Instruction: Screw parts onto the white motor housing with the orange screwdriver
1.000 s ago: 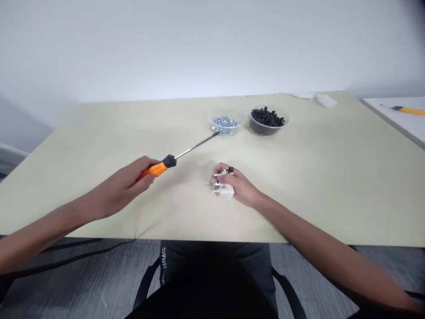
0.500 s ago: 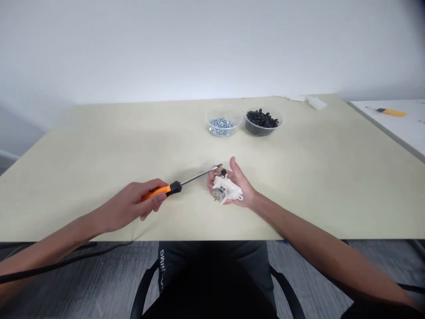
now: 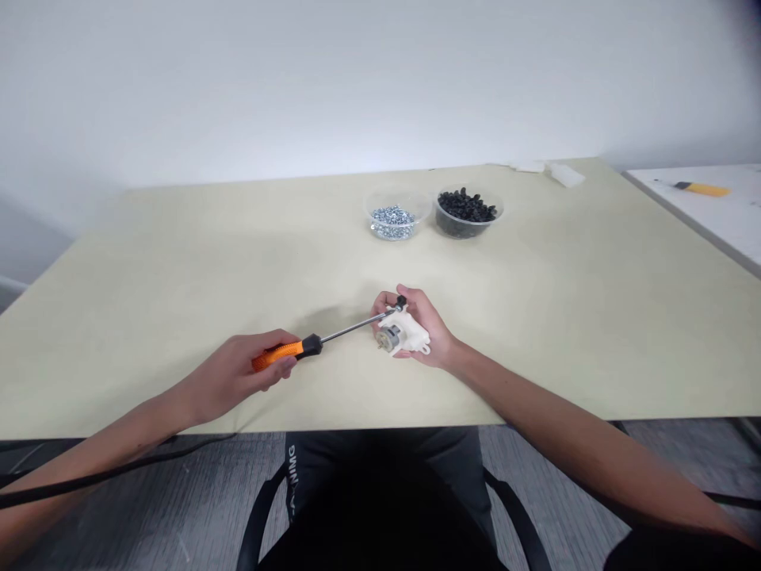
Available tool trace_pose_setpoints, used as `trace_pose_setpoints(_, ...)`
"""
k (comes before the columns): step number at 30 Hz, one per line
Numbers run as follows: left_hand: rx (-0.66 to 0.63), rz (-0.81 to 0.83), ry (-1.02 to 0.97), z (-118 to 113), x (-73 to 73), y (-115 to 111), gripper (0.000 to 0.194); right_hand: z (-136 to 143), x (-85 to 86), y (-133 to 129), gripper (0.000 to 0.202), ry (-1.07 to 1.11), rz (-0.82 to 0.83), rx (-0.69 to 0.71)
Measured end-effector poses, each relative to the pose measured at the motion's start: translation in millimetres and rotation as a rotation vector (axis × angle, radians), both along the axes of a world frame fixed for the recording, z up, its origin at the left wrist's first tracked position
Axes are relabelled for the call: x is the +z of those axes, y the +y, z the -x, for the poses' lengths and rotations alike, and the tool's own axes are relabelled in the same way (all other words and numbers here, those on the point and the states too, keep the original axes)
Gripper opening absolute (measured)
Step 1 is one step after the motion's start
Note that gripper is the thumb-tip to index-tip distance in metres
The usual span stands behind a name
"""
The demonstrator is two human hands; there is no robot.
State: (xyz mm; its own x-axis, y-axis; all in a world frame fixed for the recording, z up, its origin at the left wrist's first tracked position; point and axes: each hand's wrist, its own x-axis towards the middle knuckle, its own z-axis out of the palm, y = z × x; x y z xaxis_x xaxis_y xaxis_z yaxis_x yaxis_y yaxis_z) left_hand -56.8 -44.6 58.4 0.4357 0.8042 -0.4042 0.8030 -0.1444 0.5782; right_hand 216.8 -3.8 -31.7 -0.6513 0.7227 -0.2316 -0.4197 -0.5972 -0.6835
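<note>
Your L hand (image 3: 246,369) wraps screwdriver (image 3: 312,345); tip's now dropped to approx. 7 o'clock of black knob (image 3: 401,300), atop motor housing (image 3: 413,336) your R hand (image 3: 437,331) curls round: prob. in position.

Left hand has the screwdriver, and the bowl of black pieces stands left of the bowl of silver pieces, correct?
Not quite: in the head view, the bowl of black pieces stands right of the bowl of silver pieces. The left hand has the screwdriver.

left hand (image 3: 235,366): fingers (image 3: 277,337) curled round | right hand (image 3: 438,337): cupped | forearms (image 3: 535,408): angled inward
</note>
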Motion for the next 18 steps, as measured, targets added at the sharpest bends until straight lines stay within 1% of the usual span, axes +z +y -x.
trace_pose_setpoints(4,0.010,0.001,-0.018,0.3,0.2,-1.1,0.032,-0.4,-1.7,1.2,0.038,0.007,0.021,0.002)
trace_pose_setpoints(10,-0.014,-0.006,-0.022,-0.3,-2.5,-0.5,0.033,0.7,-2.2,1.6,0.039,0.006,-0.002,0.006)
trace_pose_setpoints(18,-0.022,-0.047,0.029,-1.3,-2.7,-0.4,0.035,1.3,-2.6,0.6,0.041,-0.014,0.019,0.000)
